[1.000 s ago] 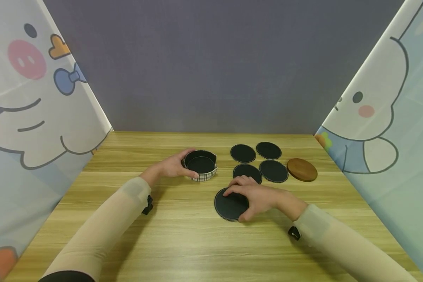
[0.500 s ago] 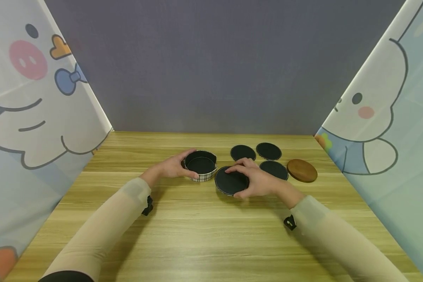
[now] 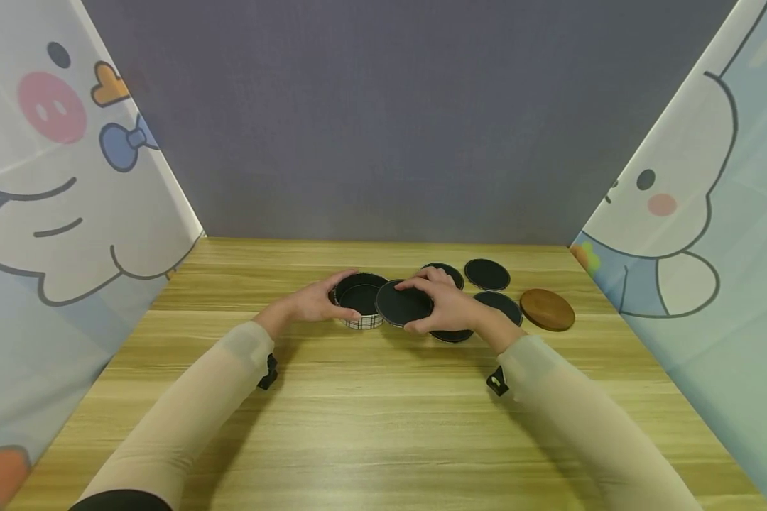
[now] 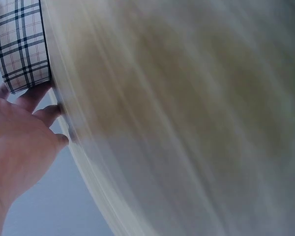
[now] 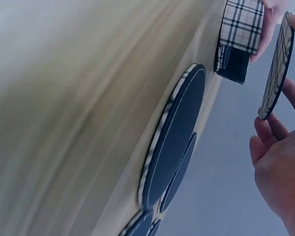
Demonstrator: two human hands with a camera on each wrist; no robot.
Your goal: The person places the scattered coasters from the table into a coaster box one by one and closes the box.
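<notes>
A round holder [image 3: 361, 323] with plaid sides, a black inside and a notch in its rim stands on the table. My left hand [image 3: 313, 301] grips it from the left, thumb at the front and fingers round the back; the left wrist view shows its plaid wall [image 4: 22, 46] by the fingers. With my right hand [image 3: 452, 310] I pinch a black round coaster [image 3: 404, 305] by its edges. The coaster is tilted, raised off the table, and overlaps the holder's right rim in the head view. Its plaid underside [image 5: 275, 73] shows in the right wrist view.
Several other black coasters lie flat to the right, among them one at the back [image 3: 487, 274] and one nearer [image 3: 500, 305]; my right hand partly covers some. A brown wooden disc [image 3: 547, 309] lies beyond them. Grey and cartoon-printed panels border the table.
My right hand has lifted the coaster off the table and carried it up and left to the holder's rim. My left hand has stayed on the holder.
</notes>
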